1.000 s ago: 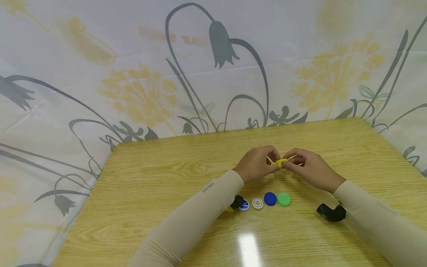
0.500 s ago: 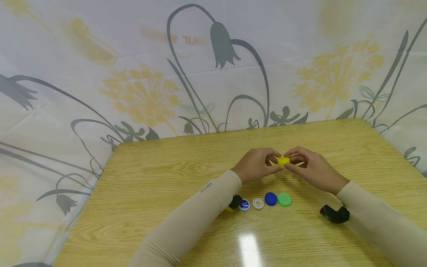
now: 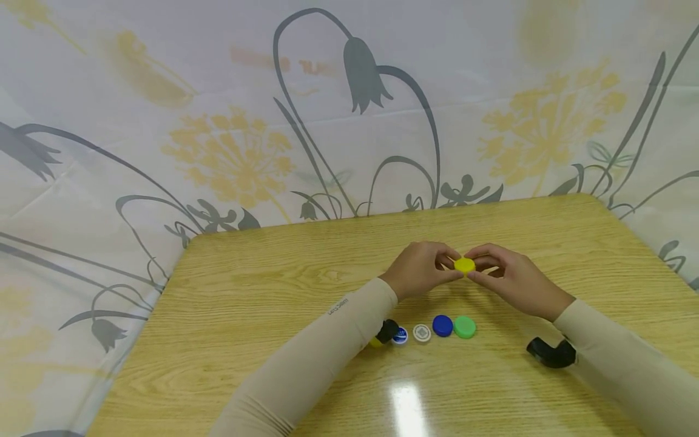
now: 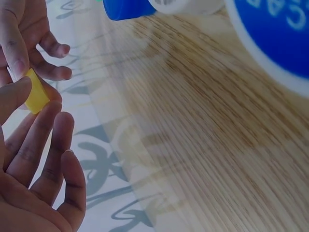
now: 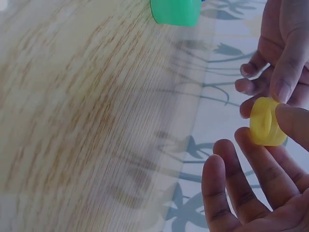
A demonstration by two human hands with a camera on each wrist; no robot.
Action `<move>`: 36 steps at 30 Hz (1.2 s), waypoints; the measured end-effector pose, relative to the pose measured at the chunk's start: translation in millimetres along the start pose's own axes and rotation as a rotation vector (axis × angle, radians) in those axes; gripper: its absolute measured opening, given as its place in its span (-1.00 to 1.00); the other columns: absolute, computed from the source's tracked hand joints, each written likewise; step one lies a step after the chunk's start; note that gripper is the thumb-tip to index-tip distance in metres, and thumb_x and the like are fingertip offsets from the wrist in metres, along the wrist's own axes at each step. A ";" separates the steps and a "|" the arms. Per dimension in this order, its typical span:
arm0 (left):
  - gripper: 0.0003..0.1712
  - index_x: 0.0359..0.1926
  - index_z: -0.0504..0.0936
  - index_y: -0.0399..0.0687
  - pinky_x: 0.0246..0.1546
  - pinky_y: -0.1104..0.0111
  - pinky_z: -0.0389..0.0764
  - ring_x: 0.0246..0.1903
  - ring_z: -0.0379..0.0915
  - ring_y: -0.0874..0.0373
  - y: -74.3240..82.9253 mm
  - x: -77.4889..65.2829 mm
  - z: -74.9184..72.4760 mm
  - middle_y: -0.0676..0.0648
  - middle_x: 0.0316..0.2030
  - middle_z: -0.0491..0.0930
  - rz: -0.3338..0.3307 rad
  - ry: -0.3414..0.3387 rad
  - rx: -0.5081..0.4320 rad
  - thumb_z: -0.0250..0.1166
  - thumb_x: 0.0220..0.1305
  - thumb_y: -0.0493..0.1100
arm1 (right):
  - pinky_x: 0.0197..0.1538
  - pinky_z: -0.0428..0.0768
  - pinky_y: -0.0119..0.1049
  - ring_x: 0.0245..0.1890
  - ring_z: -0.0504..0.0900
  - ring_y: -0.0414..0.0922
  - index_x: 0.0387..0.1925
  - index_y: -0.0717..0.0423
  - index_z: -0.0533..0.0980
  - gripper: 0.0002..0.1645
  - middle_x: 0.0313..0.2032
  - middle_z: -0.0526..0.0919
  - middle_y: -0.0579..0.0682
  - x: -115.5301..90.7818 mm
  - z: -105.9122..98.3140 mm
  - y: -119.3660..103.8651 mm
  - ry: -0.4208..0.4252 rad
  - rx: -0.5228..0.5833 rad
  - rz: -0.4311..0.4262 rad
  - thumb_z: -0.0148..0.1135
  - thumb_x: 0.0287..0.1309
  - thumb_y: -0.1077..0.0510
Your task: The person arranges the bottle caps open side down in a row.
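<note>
A small round yellow bottle cap [image 3: 465, 266] is held up between both hands over the far right part of the table. My left hand [image 3: 422, 268] pinches its left side with thumb and fingers. From the other side my right hand [image 3: 510, 276] grips it in the same way. The right wrist view shows the cap's [image 5: 266, 122] hollow inside, with a thumb at its edge. In the left wrist view the cap [image 4: 36, 93] appears edge-on between the fingertips.
Nearer on the wooden table [image 3: 262, 303] lie a green cap [image 3: 465, 327], a dark blue cap [image 3: 443, 326], a white cap [image 3: 422, 333] and a blue-and-white cap [image 3: 400, 335] in a row. Another yellow thing [image 3: 375, 342] shows partly behind the left wrist's black camera mount [image 3: 388, 331].
The yellow cap has been turned between the fingers, from nearly edge-on to its round face showing upward. The right hand has shifted slightly right. The caps on the table have stayed put.
</note>
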State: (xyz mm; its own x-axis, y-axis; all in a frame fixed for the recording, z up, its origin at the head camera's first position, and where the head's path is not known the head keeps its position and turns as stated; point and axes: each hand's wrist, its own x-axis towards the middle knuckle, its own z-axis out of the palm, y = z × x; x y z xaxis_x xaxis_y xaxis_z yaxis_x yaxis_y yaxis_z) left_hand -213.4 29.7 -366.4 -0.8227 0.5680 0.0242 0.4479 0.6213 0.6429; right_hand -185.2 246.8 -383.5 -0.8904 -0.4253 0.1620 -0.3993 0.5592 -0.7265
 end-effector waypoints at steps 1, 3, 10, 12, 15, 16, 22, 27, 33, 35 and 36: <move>-0.59 0.12 0.66 -0.03 -0.28 0.67 0.52 -0.26 0.59 0.43 1.0 -0.1 0.2 0.07 -0.13 0.74 0.001 -0.003 -0.002 0.37 0.31 -0.01 | -0.15 0.65 -0.42 -0.13 0.66 -0.39 0.15 0.10 0.50 -0.64 -0.06 0.71 0.07 -0.9 -0.3 -0.2 0.002 -0.003 0.000 0.22 0.38 0.12; -0.60 0.11 0.67 -0.03 -0.28 0.67 0.53 -0.26 0.60 0.43 3.0 -0.2 1.0 0.07 -0.14 0.74 0.001 -0.007 -0.001 0.38 0.31 -0.02 | -0.14 0.65 -0.43 -0.13 0.65 -0.41 0.13 0.08 0.51 -0.65 -0.06 0.72 0.05 -3.1 -1.3 -0.4 0.004 -0.010 0.003 0.23 0.37 0.11; -0.64 0.04 0.69 -0.01 -0.26 0.69 0.51 -0.28 0.60 0.46 11.3 -1.0 7.3 0.12 -0.20 0.76 -0.005 -0.062 0.021 0.41 0.27 -0.01 | -0.15 0.66 -0.43 -0.11 0.68 -0.37 0.15 0.09 0.51 -0.62 -0.03 0.72 0.08 -16.2 -6.8 2.0 -0.059 0.015 0.048 0.26 0.35 0.10; -0.65 0.01 0.69 0.00 -0.26 0.68 0.50 -0.29 0.59 0.49 14.2 -1.7 9.5 0.14 -0.23 0.76 -0.018 -0.087 0.027 0.42 0.26 0.00 | -0.16 0.66 -0.41 -0.12 0.69 -0.35 0.14 0.09 0.51 -0.62 -0.02 0.72 0.07 -20.2 -8.0 4.0 -0.093 0.025 0.059 0.26 0.35 0.09; -0.66 0.00 0.70 0.05 -0.27 0.67 0.49 -0.31 0.58 0.51 19.7 -4.0 12.9 0.18 -0.23 0.75 -0.033 -0.118 0.060 0.42 0.25 0.04 | -0.17 0.66 -0.38 -0.12 0.68 -0.35 0.09 0.03 0.53 -0.67 -0.04 0.72 0.03 -25.5 -8.9 6.1 -0.127 0.033 0.059 0.27 0.35 0.08; -0.66 -0.01 0.70 0.06 -0.28 0.67 0.49 -0.31 0.57 0.52 21.6 -5.0 14.0 0.20 -0.23 0.75 -0.035 -0.125 0.077 0.42 0.25 0.05 | -0.17 0.66 -0.37 -0.12 0.68 -0.36 0.08 0.02 0.53 -0.68 -0.04 0.71 0.02 -27.3 -9.0 6.4 -0.135 0.036 0.055 0.27 0.34 0.08; -0.67 -0.03 0.71 0.19 -0.19 0.58 0.50 -0.30 0.55 0.54 32.8 -8.8 19.7 0.28 -0.22 0.74 -0.038 -0.172 0.194 0.42 0.23 0.13 | -0.15 0.67 -0.37 -0.13 0.62 -0.41 0.04 0.03 0.54 -0.70 -0.03 0.65 0.01 -37.4 -9.3 8.7 -0.163 0.050 0.037 0.30 0.31 0.10; -0.68 -0.06 0.73 0.26 -0.01 0.38 0.50 -0.27 0.54 0.52 36.5 -9.6 24.7 0.33 -0.22 0.71 -0.049 -0.183 0.259 0.43 0.20 0.17 | -0.21 0.63 -0.39 -0.21 0.59 -0.38 0.02 0.08 0.55 -0.71 -0.09 0.63 -0.03 -42.9 -8.0 15.7 -0.170 0.045 -0.010 0.33 0.28 0.17; -0.72 -0.12 0.75 0.30 -0.05 0.34 0.45 -0.29 0.48 0.53 36.3 -9.9 31.1 0.36 -0.25 0.68 -0.036 -0.190 0.308 0.44 0.18 0.19 | -0.27 0.60 -0.40 -0.27 0.56 -0.38 0.00 0.07 0.55 -0.71 -0.18 0.63 -0.10 -45.9 -5.1 22.4 -0.187 0.032 -0.038 0.35 0.25 0.18; -0.74 -0.14 0.76 0.32 -0.07 0.34 0.42 -0.32 0.46 0.54 36.5 -9.9 33.5 0.37 -0.29 0.67 -0.034 -0.194 0.321 0.44 0.18 0.20 | -0.29 0.58 -0.40 -0.30 0.55 -0.37 0.00 0.09 0.55 -0.70 -0.21 0.63 -0.11 -46.5 -4.6 23.6 -0.200 0.032 -0.032 0.35 0.25 0.17; -0.75 -0.15 0.76 0.32 -0.07 0.33 0.42 -0.34 0.44 0.54 36.7 -10.0 34.8 0.38 -0.31 0.66 -0.036 -0.196 0.323 0.44 0.18 0.19 | -0.30 0.57 -0.40 -0.32 0.53 -0.37 0.00 0.10 0.55 -0.70 -0.23 0.62 -0.12 -46.9 -4.5 23.8 -0.206 0.032 -0.029 0.35 0.26 0.16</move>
State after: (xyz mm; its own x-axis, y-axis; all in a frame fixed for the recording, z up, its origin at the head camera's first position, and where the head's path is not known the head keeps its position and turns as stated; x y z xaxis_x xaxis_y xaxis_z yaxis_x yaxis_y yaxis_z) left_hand -176.5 65.6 -369.7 -0.7715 0.6155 -0.1611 0.5328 0.7635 0.3650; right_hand -153.9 283.3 -405.4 -0.8140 -0.5791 0.0457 -0.4142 0.5235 -0.7446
